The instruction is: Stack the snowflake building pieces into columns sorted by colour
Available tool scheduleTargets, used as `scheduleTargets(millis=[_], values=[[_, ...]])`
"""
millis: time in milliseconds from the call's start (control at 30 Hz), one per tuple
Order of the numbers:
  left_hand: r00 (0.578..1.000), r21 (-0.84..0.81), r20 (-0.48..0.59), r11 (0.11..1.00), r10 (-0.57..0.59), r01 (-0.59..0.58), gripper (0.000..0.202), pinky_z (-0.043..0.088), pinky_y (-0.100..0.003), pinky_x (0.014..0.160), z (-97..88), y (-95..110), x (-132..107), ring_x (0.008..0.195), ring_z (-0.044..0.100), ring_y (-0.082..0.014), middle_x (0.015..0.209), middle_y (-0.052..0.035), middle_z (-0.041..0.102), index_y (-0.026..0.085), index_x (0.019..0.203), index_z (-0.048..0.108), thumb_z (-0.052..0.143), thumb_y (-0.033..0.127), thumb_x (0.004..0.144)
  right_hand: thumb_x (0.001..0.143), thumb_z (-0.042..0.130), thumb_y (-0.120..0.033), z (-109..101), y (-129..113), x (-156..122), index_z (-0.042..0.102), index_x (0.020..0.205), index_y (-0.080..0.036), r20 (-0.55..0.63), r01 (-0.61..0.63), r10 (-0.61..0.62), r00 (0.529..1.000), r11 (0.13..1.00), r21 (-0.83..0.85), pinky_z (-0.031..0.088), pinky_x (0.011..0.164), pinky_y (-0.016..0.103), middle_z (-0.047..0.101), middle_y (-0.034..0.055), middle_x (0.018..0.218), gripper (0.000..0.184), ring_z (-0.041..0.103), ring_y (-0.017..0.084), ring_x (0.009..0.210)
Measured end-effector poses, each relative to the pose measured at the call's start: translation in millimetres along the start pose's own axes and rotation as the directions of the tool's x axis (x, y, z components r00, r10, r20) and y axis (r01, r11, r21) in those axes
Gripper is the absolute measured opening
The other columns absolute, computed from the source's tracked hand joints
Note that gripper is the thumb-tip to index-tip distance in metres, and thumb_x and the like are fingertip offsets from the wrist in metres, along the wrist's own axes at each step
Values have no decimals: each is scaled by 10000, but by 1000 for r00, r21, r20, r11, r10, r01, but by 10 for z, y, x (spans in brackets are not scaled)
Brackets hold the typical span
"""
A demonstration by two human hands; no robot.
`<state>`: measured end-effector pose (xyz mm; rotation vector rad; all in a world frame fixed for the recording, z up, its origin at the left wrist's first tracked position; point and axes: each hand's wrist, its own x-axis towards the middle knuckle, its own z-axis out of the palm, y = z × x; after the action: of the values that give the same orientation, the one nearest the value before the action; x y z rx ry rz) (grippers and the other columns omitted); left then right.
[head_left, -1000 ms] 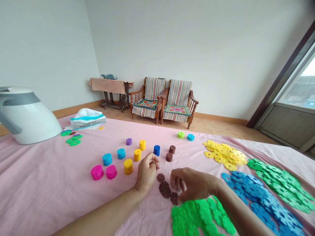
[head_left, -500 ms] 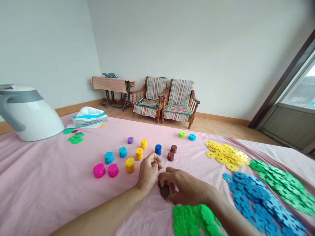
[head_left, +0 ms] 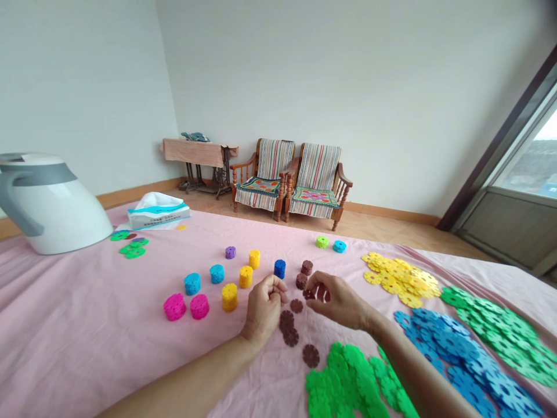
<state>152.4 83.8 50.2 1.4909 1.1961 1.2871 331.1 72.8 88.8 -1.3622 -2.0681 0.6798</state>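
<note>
My left hand (head_left: 264,307) rests on the pink cloth with its fingers curled into a loose fist; what it holds is hidden. My right hand (head_left: 337,299) pinches a brown snowflake disc (head_left: 309,294) just in front of a brown stack (head_left: 301,281). A second brown stack (head_left: 307,267) stands behind it. Loose brown discs (head_left: 289,328) lie between my hands, one more brown disc (head_left: 310,355) nearer to me.
Short stacks in blue (head_left: 279,268), yellow (head_left: 229,296), cyan (head_left: 192,283), magenta (head_left: 174,306) and purple (head_left: 230,252) stand left. Piles of green discs (head_left: 348,383), blue discs (head_left: 461,360) and yellow discs (head_left: 402,278) lie right. A white kettle (head_left: 47,203) and tissue pack (head_left: 158,211) sit far left.
My right hand lifted off the loose brown discs and moved forward to the brown stacks with one disc pinched. The left hand stayed where it was.
</note>
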Motion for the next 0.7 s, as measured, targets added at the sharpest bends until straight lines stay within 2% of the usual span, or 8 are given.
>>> scheduleTargets(millis=[67,133,233,467,700], values=[[1000,1,0,1000,2,-2,263,418,-216,535,4,-9,4,546,550,-132,539,34,555,183,678,520,334,32,567,688,558,-206,-20,83,73,541,770,-186,-122,-55,52,991,998,-15,401,521,220,599,-8,714,86,518,110,594],[1000,2,2,1000,3,-3,264,416,-214,527,3,-14,6,540,545,-131,537,34,550,184,675,517,331,31,567,686,551,-212,3,148,155,534,765,-186,-256,-104,93,962,994,-27,407,533,233,602,-4,714,85,513,112,582],[1000,4,5,1000,3,-3,262,415,-210,523,-1,-15,7,535,543,-129,538,36,550,185,678,517,335,31,569,666,563,-216,105,203,270,526,759,-186,-370,-118,100,923,993,-26,421,551,246,605,5,754,105,516,113,574],[1000,6,1,1000,9,-9,262,420,-211,527,1,-38,5,539,552,-132,536,33,556,185,684,519,336,31,576,640,586,-223,332,275,364,526,761,-192,-442,-104,75,894,994,-42,423,557,264,574,4,772,139,499,112,540],[1000,-1,0,1000,7,-7,266,419,-203,521,9,-64,3,538,562,-128,540,33,562,182,684,525,336,27,578,640,595,-257,369,362,372,536,733,-196,-405,-123,77,911,988,-89,422,611,282,569,1,738,126,525,145,623]])
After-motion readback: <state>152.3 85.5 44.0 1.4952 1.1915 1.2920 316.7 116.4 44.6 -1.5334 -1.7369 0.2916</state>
